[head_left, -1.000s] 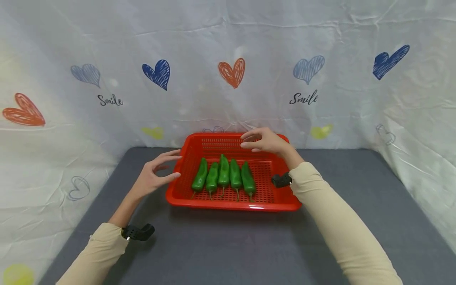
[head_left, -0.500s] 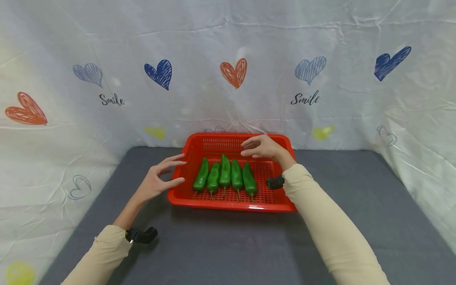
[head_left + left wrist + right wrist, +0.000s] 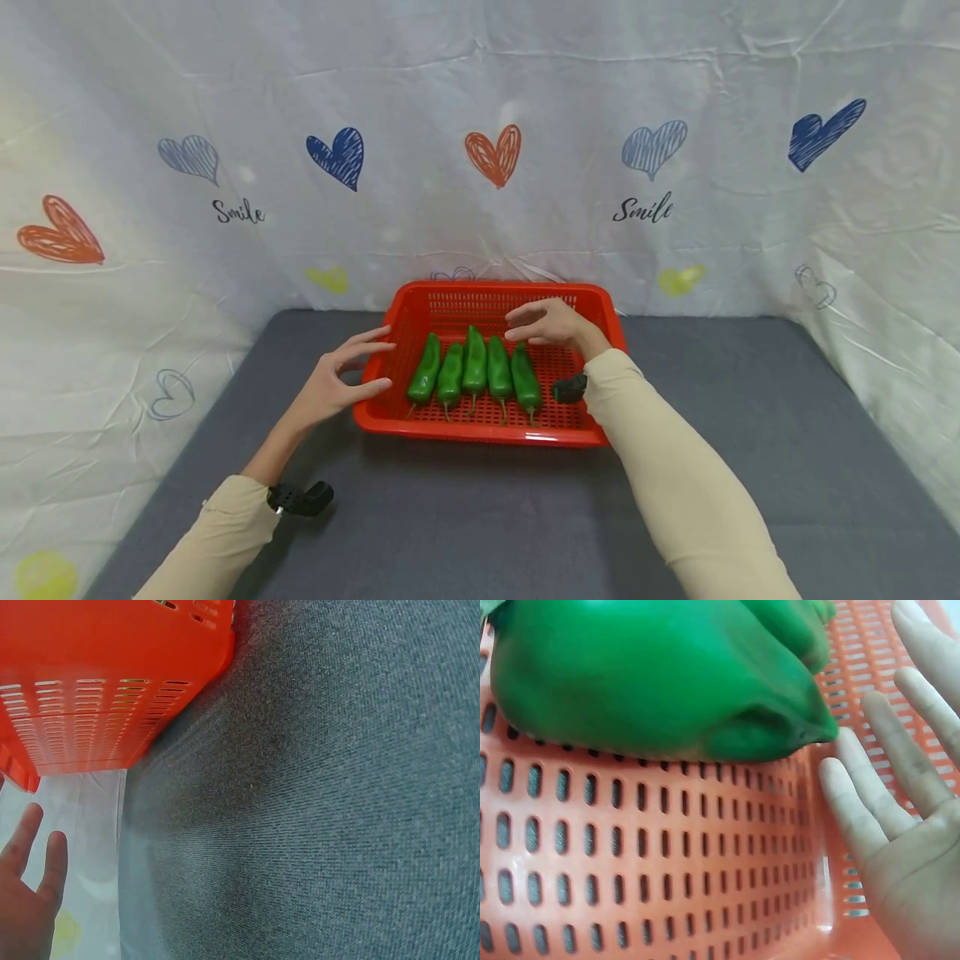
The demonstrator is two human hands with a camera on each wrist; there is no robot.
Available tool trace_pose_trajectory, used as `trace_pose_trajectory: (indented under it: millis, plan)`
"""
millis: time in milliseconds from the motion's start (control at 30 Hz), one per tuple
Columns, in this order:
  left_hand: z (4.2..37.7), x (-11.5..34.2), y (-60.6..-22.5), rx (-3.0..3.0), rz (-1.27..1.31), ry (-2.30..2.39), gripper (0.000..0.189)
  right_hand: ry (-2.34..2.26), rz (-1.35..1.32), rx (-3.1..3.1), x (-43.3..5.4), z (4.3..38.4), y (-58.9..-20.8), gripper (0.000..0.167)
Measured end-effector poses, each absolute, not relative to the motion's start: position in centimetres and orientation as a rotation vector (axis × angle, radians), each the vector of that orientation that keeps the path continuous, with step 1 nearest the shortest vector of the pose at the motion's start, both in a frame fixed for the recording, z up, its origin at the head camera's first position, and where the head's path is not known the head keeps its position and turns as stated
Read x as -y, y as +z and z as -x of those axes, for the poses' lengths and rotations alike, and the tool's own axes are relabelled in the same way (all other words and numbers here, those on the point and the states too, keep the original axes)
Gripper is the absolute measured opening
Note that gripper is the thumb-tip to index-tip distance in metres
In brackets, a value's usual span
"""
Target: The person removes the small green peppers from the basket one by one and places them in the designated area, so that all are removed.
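Several long green chili peppers (image 3: pixel 475 367) lie side by side in a red slotted plastic basket (image 3: pixel 487 435), their stems toward the near side. My left hand (image 3: pixel 330 383) is at the basket's left rim, fingers spread and holding nothing. The left wrist view catches part of that hand (image 3: pixel 30 900) beside the basket's outer wall (image 3: pixel 97 660). Over the right half of the basket is my right hand (image 3: pixel 551 323), its fingers relaxed, close to the tip of the rightmost pepper (image 3: pixel 526 379). From the right wrist, the hand (image 3: pixel 915 862) shows extended fingers beyond a pepper's tip (image 3: pixel 821 731).
The basket stands at the back of a dark grey cloth-covered table (image 3: pixel 480 525). Behind it hangs a white curtain (image 3: pixel 420 208) printed with hearts and "Smile". Each wrist carries a small black camera.
My right hand has moved down and slightly nearer, lower into the basket over the peppers. The left hand has shifted slightly right toward the rim. The peppers stay in place.
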State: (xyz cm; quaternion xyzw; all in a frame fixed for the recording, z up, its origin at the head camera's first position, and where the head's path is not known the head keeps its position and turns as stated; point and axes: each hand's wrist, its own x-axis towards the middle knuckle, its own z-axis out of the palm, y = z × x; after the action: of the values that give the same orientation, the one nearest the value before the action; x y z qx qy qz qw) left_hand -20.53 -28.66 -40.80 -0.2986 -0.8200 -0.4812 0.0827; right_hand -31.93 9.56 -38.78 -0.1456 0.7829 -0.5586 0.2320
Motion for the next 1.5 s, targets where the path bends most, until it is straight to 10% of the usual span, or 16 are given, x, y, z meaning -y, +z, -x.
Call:
trace_pose_trajectory:
  millis: [1500]
  plan:
    - [19.7,28.3,-40.8,2.492,0.805,-1.452,0.050,-1.527,0.356,-2.004,-9.3,32.9,-40.3,0.041]
